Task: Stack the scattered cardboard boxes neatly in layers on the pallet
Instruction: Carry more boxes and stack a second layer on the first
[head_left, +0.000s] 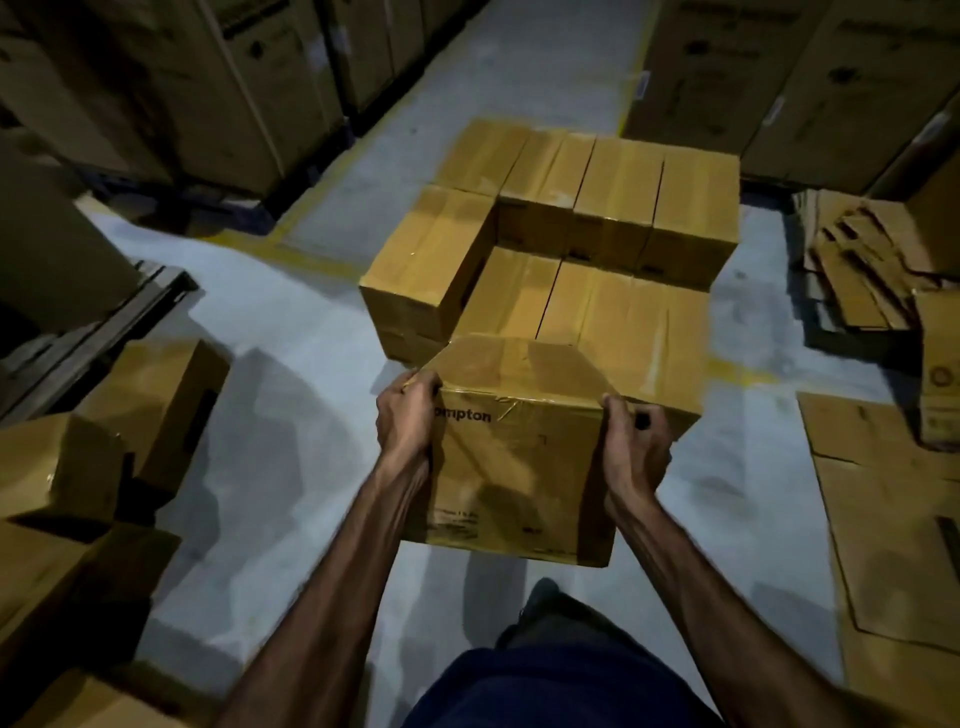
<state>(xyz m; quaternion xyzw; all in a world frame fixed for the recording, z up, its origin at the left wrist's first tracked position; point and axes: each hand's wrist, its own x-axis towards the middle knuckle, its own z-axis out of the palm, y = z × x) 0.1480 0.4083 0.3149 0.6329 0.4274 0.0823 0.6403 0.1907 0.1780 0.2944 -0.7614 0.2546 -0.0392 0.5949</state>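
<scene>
Box (519, 457) level – long axis toward stack (597, 249).

Both bare forearms are stretched forward toward twelve o'clock. The left hand (408, 415) and right hand (635, 441) are curled, thumbs uppermost, clamped on a carried box's (519, 457) upper corners.

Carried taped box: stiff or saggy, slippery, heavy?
Likely stiff: the carried box keeps square edges though gripped only at its top corners by the left hand and right hand. Glossy tape may be slick. Probably moderate weight: both hands are used.
</scene>
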